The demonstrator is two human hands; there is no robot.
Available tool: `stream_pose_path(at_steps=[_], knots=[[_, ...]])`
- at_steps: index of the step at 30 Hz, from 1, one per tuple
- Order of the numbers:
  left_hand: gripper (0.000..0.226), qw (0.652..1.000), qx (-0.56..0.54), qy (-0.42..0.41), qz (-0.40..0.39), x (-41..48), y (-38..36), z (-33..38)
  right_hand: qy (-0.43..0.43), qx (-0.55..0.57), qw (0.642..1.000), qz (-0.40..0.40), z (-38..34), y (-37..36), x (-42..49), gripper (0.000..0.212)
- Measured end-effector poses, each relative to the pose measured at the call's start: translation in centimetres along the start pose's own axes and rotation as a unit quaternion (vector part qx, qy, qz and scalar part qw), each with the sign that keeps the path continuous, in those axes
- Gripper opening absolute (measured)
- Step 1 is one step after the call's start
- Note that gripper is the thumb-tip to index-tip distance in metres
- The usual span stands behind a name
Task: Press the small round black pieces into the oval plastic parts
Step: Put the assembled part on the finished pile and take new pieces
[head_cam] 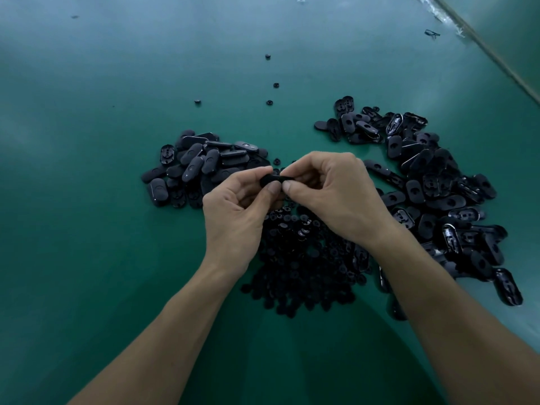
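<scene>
Above the green table [87, 141], 1 black oval plastic part [274, 180] sits pinched between both hands, raised over the heap of small round black pieces [301, 258]. The left hand [236, 209] grips its left end with thumb and curled fingers; the right hand [333, 191] pinches its right end. A pile of black oval parts [201, 168] lies left of the hands, a larger spread [432, 194] to the right.
</scene>
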State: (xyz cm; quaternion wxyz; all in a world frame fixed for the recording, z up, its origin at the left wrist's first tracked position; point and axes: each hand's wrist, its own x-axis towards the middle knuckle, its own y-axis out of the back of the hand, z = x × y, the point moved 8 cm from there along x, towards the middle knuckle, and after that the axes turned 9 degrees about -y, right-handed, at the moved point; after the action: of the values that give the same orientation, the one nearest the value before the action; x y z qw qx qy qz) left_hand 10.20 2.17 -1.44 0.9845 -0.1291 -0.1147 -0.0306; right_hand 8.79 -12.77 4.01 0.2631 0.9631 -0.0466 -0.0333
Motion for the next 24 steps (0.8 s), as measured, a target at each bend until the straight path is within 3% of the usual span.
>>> stream_pose_path(at_steps=[18,21,24], knots=[[0.018,0.999,0.025,-0.016,0.014,-0.1,0.2,0.3,-0.035,0.031,0.999,-0.020,0.7,0.0,0.3,0.010],[0.023,0.999,0.008,-0.024,0.034,0.0,0.5,0.5,-0.024,-0.043,0.998,0.044,0.8,1.0,1.5,0.016],[0.020,0.998,-0.012,-0.024,0.063,0.2,1.0,0.5,-0.061,-0.189,0.973,0.115,1.9,2.7,3.5,0.035]])
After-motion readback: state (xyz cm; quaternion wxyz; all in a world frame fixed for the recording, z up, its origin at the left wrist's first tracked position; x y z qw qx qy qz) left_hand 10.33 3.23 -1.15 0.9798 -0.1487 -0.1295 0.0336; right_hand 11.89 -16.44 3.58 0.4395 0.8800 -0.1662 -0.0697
